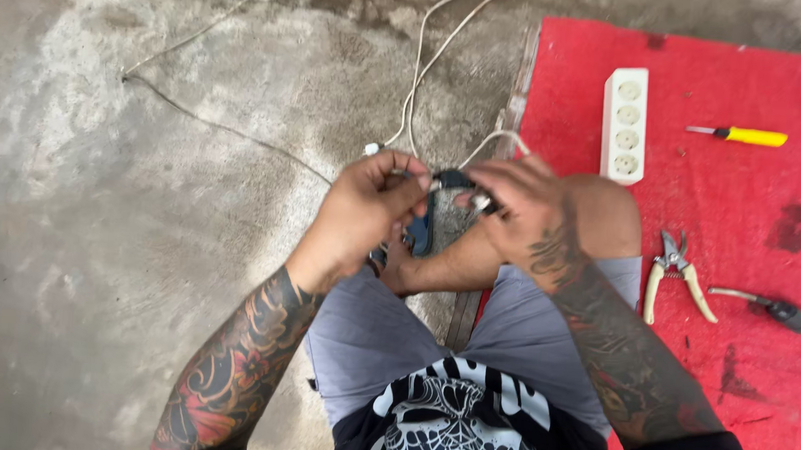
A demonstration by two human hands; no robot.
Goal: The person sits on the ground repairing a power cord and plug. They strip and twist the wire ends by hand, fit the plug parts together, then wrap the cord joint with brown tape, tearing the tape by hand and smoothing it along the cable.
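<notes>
1. Nearest the camera are the person's grey shorts [385, 343] and black printed shirt [463, 429]; the person sits on the concrete floor [98, 237] where it meets the left edge of a red mat [738, 224].
2. Above the knees, the left hand [364, 214] is clenched, its fingertips pinching the end of a white cable [414, 89] just beside a small black plug [453, 178].
3. The right hand [520, 208] is closed on that black plug from the other side, fingers curled about it, and a loop of white wire arches just over its knuckles. The two hands nearly touch, with the plug between them.
4. Below the hands a dark blue-black object shows against the leg; what it is cannot be told.
5. On the mat near its right edge lie cream-handled pliers [676, 276] and, just beside them, a dark-handled tool [771, 308].
6. Further off on the mat lies a white four-socket power strip [625, 125], lengthwise away from the person, with a yellow-handled screwdriver [739, 135] to its right, well apart.
7. The white cable runs from the hands across the floor toward its far edge; a thinner grey wire [223, 126] trails off to the far left.
</notes>
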